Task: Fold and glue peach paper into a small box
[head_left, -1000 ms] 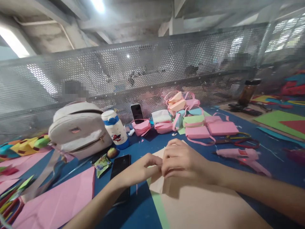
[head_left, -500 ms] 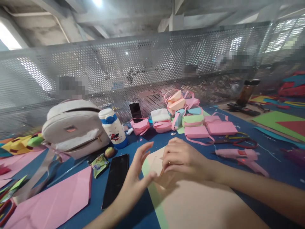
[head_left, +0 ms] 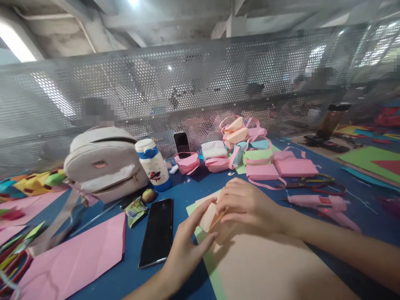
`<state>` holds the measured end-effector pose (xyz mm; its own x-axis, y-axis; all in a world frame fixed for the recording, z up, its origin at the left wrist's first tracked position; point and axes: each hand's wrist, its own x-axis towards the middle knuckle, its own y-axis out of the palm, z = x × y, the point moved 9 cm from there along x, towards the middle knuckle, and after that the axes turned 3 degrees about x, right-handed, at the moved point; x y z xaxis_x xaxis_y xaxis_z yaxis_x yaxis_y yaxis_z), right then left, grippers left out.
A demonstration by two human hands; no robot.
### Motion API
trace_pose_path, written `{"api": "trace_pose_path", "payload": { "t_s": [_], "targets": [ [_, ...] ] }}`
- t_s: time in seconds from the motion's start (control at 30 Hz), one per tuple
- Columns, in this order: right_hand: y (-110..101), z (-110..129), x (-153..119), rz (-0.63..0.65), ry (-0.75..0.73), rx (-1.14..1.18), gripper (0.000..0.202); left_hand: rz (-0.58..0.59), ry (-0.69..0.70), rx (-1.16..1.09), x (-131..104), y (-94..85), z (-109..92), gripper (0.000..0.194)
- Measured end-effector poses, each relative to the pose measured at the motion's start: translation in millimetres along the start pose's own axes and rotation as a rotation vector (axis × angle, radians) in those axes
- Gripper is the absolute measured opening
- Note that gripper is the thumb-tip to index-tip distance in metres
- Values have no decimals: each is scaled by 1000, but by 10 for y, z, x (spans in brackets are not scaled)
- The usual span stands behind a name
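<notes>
A small folded peach paper piece is held just above a stack of peach paper sheets. My left hand grips it from the left, index finger along its upper edge and thumb below. From the right, my right hand curls its fingers over the other side, hiding much of the piece. Green paper shows along the stack's left edge. To the right of my right hand lies a pink glue gun.
A black phone, a snack packet and pink paper lie to the left. Behind them stand a white backpack and a bottle. Small paper bags sit at the back, near scissors. A perforated metal panel rises behind.
My left hand has closed in from beside the folded paper onto it. My right hand stays on the piece. The whole view has shifted slightly.
</notes>
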<state>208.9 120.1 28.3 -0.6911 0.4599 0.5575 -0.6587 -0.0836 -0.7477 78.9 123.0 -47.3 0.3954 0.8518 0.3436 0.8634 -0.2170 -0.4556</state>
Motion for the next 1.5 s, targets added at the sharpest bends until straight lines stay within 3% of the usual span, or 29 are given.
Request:
{"api": "trace_pose_path", "payload": {
  "t_s": [0.1, 0.23, 0.93, 1.13, 1.5],
  "targets": [
    [-29, 3, 4, 14, 9, -20, 27, 14, 111, 77, -1, -8, -72, 64],
    [-62, 32, -2, 12, 1, -28, 26, 36, 228, 185, -5, -14, -170, 56],
    [-39, 193, -30, -81, -168, -287, 26, 34, 279, 246, 9, -32, -257, 57],
    [-27, 88, -35, -20, -100, -297, 25, 23, 288, 247, 13, -46, -287, 54],
    [-82, -208, -11, 33, 198, -19, 19, 38, 290, 251, 24, -59, -284, 55]
  ]
}}
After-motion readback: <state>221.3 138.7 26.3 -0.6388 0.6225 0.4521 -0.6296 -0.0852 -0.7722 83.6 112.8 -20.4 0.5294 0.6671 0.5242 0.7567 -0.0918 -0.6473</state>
